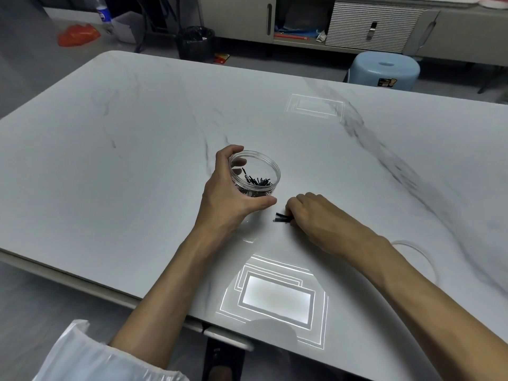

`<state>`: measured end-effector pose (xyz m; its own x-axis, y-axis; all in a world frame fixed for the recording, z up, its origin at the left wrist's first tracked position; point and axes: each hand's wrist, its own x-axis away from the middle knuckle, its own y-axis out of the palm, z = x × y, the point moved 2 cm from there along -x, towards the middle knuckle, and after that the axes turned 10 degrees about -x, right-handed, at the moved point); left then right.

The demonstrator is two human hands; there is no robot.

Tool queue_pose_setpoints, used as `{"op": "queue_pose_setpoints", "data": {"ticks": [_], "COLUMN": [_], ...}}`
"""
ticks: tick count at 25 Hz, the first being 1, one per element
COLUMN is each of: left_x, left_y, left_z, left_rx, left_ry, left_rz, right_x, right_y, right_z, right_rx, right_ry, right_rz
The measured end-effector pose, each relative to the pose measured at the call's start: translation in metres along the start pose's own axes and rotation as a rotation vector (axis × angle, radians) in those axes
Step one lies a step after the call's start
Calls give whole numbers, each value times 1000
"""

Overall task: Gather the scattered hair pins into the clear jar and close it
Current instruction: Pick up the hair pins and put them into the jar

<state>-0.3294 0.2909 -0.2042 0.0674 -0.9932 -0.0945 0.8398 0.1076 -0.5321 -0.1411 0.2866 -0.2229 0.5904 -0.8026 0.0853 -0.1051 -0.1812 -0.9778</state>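
Two bare forearms reach out from the bottom of the view, with no watch, ring or bracelet visible on the left hand [228, 193] or the right hand [316, 218]. A loose white sleeve [90, 356] of thin, slightly glossy, crinkled material is pushed up near the left elbow. The right arm is uncovered along its whole visible length.

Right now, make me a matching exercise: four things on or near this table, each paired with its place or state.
Things:
1. clear jar
2. left hand
3. right hand
4. blue stool

Places or states:
A. pinching a few black hair pins on the table
B. open, pins inside
C. on the floor beyond the table
D. wrapped around the jar

Pairs: 1-B, 2-D, 3-A, 4-C
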Motion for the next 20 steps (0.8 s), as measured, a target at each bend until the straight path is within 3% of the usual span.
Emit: {"op": "queue_pose_setpoints", "data": {"ticks": [11,13,17,20], "left_x": [1,1,0,1], "left_y": [0,-1,-2,3], "left_z": [0,-1,-3,-2], "left_rx": [-17,-10,-1,-19], "left_ry": [13,15,12,43], "left_rz": [-2,-2,-22,-88], "right_x": [-3,-2,0,-4], "right_y": [3,-2,-34,-64], "right_z": [-16,-6,20,12], "right_rx": [180,80,-443,-551], "right_ry": [91,128,253,144], "right_rz": [-36,30,350,487]}}
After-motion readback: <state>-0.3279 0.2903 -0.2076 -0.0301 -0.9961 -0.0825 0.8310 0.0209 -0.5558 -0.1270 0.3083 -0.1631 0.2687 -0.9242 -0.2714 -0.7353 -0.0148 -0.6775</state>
